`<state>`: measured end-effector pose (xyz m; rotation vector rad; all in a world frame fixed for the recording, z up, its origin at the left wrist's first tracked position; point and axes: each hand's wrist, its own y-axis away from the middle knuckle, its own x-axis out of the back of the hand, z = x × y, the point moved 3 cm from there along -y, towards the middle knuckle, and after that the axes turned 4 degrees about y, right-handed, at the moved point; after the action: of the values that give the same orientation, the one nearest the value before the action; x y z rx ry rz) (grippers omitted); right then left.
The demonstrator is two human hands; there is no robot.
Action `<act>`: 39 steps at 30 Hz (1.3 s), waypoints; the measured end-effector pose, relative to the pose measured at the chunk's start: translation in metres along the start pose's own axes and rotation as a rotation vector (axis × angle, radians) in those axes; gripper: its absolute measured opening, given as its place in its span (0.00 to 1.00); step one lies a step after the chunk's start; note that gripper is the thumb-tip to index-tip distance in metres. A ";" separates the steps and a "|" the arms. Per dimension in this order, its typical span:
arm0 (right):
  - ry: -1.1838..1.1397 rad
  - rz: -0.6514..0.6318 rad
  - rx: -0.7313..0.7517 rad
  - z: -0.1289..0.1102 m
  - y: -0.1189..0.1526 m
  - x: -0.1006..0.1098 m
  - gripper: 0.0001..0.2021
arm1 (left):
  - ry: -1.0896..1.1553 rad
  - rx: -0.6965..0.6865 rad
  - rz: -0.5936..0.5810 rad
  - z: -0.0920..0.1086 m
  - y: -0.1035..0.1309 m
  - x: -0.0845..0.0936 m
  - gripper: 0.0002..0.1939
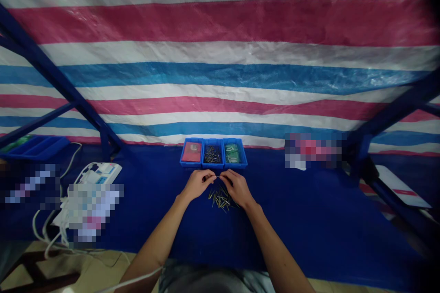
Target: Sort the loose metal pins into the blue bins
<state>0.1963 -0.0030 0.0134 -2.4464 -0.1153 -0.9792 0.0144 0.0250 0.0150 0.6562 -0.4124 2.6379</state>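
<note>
A: Where's the slender piece (218,176)?
B: Between the two sets of fingertips, its long axis running side to side, left to right.
A: Which hand is nearer?
B: Neither, by the look of it. The left hand (199,184) pinches one end, the right hand (238,187) the other, thumb and finger pressed together on each.
A: And around it?
B: The loose pile (222,201) lies just on the wearer's side, on the blue table (220,242); the middle bin (212,165) sits beyond.

Dim, soft light; sheeting glints at upper right; corners darken and stretch.
</note>
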 end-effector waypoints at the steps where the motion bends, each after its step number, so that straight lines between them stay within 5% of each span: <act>1: 0.000 -0.001 -0.002 0.000 0.000 0.000 0.10 | 0.002 -0.001 -0.001 0.000 0.000 0.000 0.13; 39: -0.006 0.027 -0.013 0.000 0.000 0.001 0.10 | -0.032 -0.020 0.037 -0.001 0.000 -0.001 0.14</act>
<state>0.1972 -0.0033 0.0142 -2.4570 -0.0777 -0.9634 0.0143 0.0252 0.0133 0.6921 -0.4636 2.6576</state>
